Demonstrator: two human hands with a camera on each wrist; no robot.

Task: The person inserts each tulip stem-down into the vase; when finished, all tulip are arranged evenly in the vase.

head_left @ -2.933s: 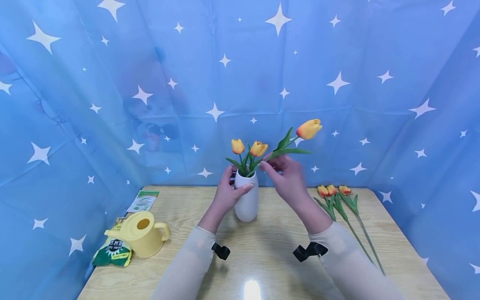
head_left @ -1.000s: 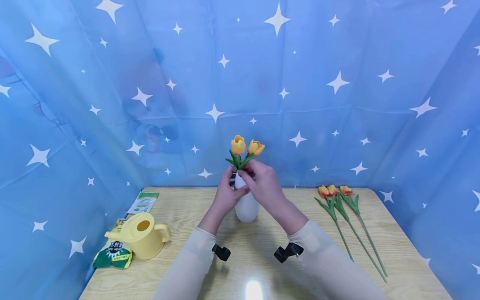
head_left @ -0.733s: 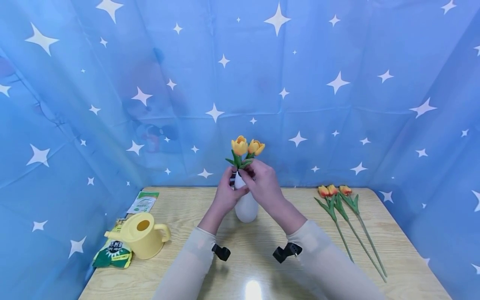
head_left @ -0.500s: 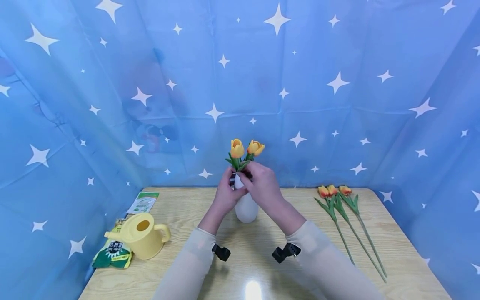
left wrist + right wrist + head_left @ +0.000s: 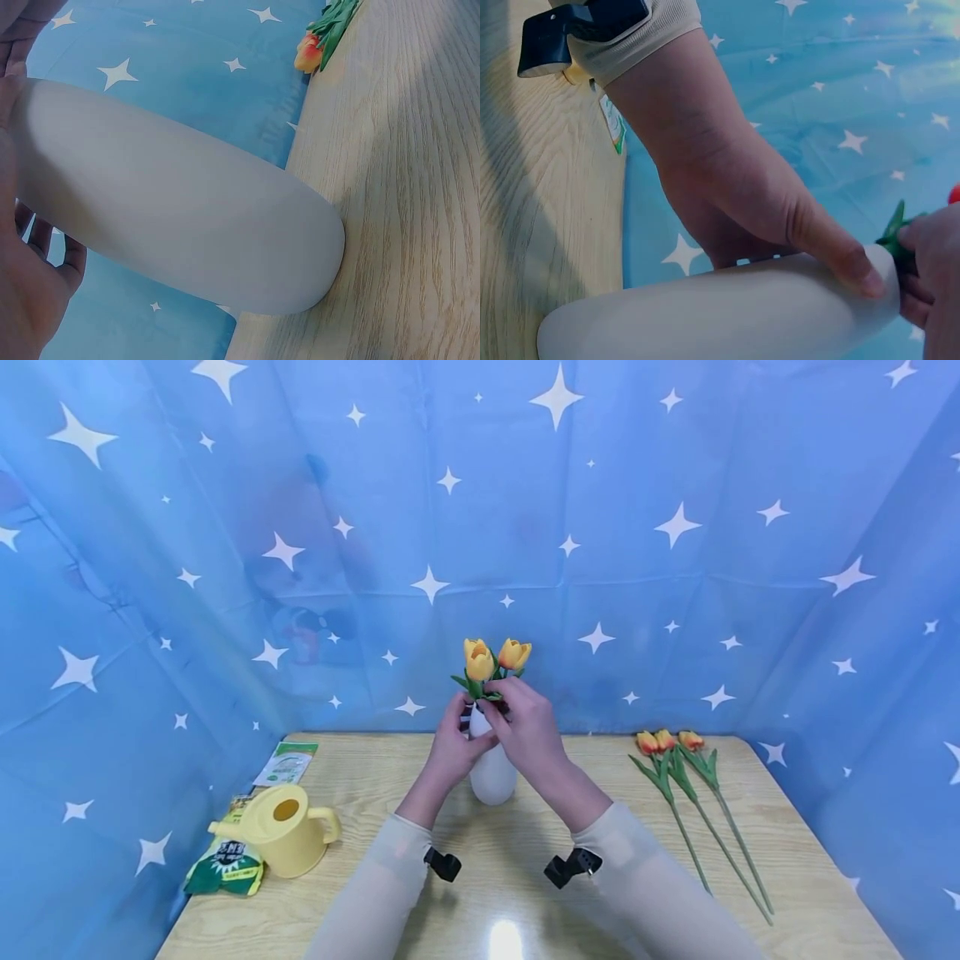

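A white vase (image 5: pixel 493 781) stands upright on the table at the centre. My left hand (image 5: pixel 452 747) grips it near the rim, thumb in front and fingers round the far side; the right wrist view shows that thumb on the vase wall. At the vase's mouth, my right hand (image 5: pixel 528 722) pinches the green stem or leaves of a yellow-orange tulip (image 5: pixel 480 666), whose head leans to the left front. Other yellow tulips (image 5: pixel 515 653) stand in the vase close behind. The stems inside the vase are hidden, and the right fingertips are partly covered by leaves.
Three orange tulips (image 5: pixel 663 742) lie on the wooden table (image 5: pixel 360 877) at the right. To the left are a yellow watering can (image 5: pixel 288 843), a green-and-yellow bag (image 5: pixel 225 864) and a flat green-and-white packet (image 5: pixel 287 764). A blue starred curtain (image 5: pixel 375 527) hangs behind.
My right hand has brought the tulip from the vase's right side to its mouth and lowered its stem inside. Lately the head sank and tipped slightly forward. My left hand keeps its grip.
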